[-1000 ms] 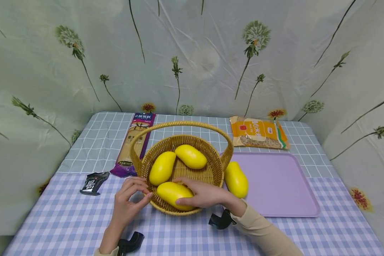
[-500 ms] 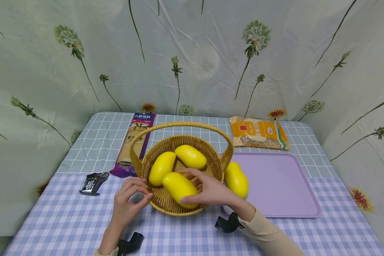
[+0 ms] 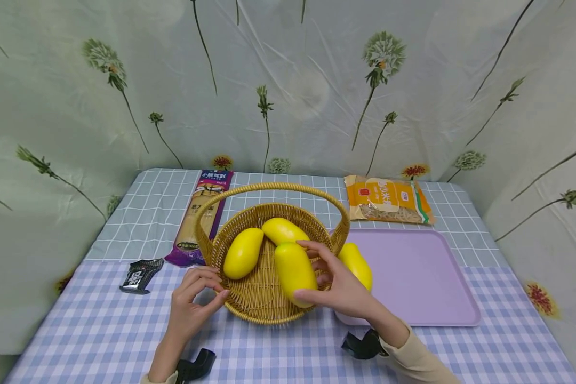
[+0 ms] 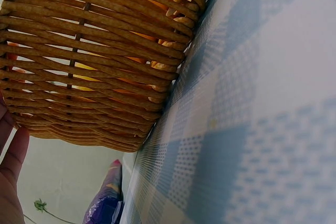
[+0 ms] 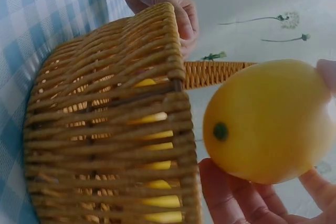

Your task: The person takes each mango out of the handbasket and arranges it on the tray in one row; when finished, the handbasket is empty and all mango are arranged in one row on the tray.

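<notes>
My right hand (image 3: 348, 288) grips a yellow mango (image 3: 294, 273) between thumb and fingers, over the right half of a round wicker basket (image 3: 252, 301). In the right wrist view that mango (image 5: 262, 124) is held up clear of the basket's rim. At the left side of the basket, my left hand (image 3: 192, 298) pinches the rim between thumb and fingers. Two more mangoes lie inside, one on the left (image 3: 243, 253) and one at the back (image 3: 284, 229), partly covered by the held one. Another mango (image 3: 357, 266) rests on a purple tray (image 3: 413, 277), partly behind my right hand.
The basket's tall handle (image 3: 271, 186) arches over it. Behind left lies a pasta packet (image 3: 199, 218), and a small black packet (image 3: 141, 274) is at the left. An orange-labelled bag (image 3: 389, 200) lies behind the tray. A flowered curtain (image 3: 307, 96) hangs behind the table.
My right hand has lifted the mango from the front of the basket and carried it to the right, turning it more upright. My left hand has stayed at the rim.
</notes>
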{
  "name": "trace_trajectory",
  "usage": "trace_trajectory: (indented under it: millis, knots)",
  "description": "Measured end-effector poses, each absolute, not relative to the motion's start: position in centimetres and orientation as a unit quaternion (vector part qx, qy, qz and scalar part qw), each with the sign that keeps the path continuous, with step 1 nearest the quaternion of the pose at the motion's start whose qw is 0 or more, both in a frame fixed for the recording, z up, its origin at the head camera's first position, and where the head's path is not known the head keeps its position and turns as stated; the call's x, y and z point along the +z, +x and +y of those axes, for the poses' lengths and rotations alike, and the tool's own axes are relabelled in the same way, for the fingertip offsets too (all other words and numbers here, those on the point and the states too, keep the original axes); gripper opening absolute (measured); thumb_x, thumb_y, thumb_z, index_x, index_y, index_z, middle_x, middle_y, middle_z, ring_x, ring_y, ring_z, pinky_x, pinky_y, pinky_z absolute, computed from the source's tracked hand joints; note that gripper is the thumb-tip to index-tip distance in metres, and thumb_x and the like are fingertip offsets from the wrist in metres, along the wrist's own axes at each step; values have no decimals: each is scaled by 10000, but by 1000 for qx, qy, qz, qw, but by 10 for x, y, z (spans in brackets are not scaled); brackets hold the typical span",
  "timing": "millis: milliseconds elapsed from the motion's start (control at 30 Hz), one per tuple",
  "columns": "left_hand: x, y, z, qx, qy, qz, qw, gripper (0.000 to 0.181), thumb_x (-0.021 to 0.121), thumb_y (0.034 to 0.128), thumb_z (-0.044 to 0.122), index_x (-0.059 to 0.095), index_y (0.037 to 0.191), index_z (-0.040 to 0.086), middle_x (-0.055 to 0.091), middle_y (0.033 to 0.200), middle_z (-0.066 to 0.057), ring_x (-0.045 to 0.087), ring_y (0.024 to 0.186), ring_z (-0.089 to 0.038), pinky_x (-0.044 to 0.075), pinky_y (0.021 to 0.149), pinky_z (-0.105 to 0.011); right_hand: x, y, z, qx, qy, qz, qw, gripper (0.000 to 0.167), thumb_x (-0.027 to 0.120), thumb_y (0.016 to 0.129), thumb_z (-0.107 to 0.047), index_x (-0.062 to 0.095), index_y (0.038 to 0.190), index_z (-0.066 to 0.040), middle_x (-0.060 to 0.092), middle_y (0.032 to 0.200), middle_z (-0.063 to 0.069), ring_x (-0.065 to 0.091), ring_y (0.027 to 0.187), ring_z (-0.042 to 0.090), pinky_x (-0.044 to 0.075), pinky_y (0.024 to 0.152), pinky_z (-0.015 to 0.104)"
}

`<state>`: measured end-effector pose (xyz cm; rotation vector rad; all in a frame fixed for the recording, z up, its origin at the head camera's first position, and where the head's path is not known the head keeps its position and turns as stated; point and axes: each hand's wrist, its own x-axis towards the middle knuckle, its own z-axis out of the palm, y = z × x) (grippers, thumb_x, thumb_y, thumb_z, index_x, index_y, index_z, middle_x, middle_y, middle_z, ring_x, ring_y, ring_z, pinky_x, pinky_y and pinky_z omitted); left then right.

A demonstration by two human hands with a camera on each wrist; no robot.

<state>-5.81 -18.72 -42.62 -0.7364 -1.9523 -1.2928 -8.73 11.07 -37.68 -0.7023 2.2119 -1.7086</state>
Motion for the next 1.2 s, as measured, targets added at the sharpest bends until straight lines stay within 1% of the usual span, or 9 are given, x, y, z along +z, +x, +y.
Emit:
trace_trajectory:
  millis: [100,267,433,567,700,933,1000,1200]
  knots:
    - [-426,-58,-187,-496,-282,-749,337,208,741,829,154,614,714,37,610,827,-154,547,896,-296,426,910,-258,-376,-84,118,-606,-250,747,111,748,786,781,-145,382,1398,-270,474,1260,67,581,962,253,539,756,363]
    - [-427,-58,-187,-496,-282,-749,337,206,740,831,155,614,715,40,610,824,-158,547,892,-299,424,911,-259,-374,-80,131,-626,-257,730,92,717,750,804,-75,382,1406,-204,458,1280,85,580,986,276,531,791,373]
    - [-427,-59,-188,-496,-286,-746,341,207,739,832,161,616,715,44,610,813,-153,549,881,-309,426,907,-267,-377,-78,148,-630,-254,730,74,704,719,820,-38,363,1416,-153,471,1279,124,577,1022,277,526,832,363]
    - [-428,-59,-188,-495,-289,-743,345,201,742,826,153,618,712,44,613,810,-139,551,878,-310,427,902,-275,-380,-77,162,-630,-249,733,60,721,709,816,-8,348,1426,-135,490,1295,130,571,1054,263,526,850,352]
    - [-428,-59,-188,-496,-290,-742,345,189,746,817,136,620,713,41,614,814,-139,554,888,-299,427,905,-277,-382,-75,175,-623,-247,741,51,741,710,800,20,347,1429,-126,495,1300,122,561,1076,245,529,839,334]
    - [-429,-60,-188,-497,-290,-742,344,191,747,819,143,622,717,39,613,814,-156,557,902,-287,429,910,-277,-385,-73,195,-604,-233,762,23,743,705,784,56,352,1421,-89,514,1285,102,548,1069,192,524,828,282]
    - [-429,-60,-188,-497,-289,-742,344,193,746,820,146,622,717,39,612,814,-158,557,903,-286,429,910,-276,-385,-73,199,-605,-230,762,9,741,695,778,84,352,1417,-68,521,1272,105,551,1059,191,524,826,274]
    - [-429,-60,-187,-497,-288,-744,342,202,742,828,158,620,716,41,618,828,-123,559,909,-274,429,909,-269,-388,-71,210,-596,-182,782,-31,718,685,782,91,366,1405,-73,545,1194,80,558,973,174,514,802,228]
